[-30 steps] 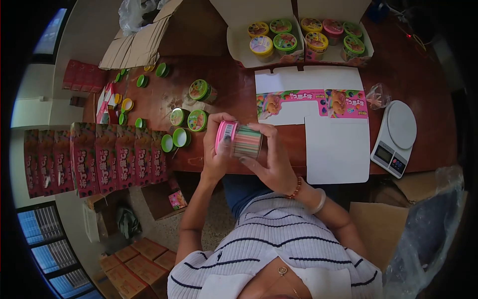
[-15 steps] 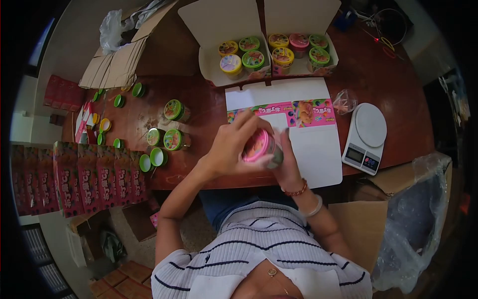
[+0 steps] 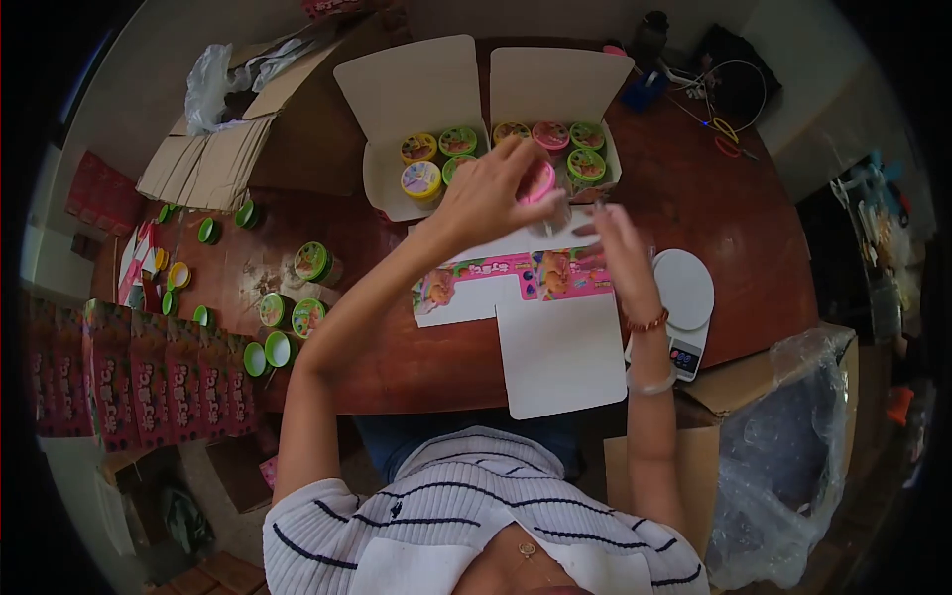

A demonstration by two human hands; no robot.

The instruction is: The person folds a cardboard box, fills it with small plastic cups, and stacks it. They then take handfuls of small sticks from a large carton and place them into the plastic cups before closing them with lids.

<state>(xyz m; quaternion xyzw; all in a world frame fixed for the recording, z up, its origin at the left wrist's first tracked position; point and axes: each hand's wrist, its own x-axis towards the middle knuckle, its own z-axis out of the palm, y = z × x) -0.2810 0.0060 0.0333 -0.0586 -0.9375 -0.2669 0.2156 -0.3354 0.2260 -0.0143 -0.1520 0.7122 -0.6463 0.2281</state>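
Observation:
My left hand grips a small clear tub with a pink lid, held tilted above the front of the right open carton. Fingers apart and holding nothing, my right hand is just right of the tub, over a flat printed carton sheet. That carton contains several tubs with yellow, pink and green lids; my left hand and the held tub hide part of it. Beside it, the left open carton also has several tubs, including a yellow-rimmed one with a pale lilac top.
A white kitchen scale stands right of the sheet. On the left are green-lidded tubs, loose green lids and a row of pink printed cartons. Scissors and cables lie back right. A plastic-lined cardboard box is lower right.
The pink-lidded tub has gone from between both hands near the sheet up to the right carton, in my left hand. My right hand has let go and opened. The camera view has shifted.

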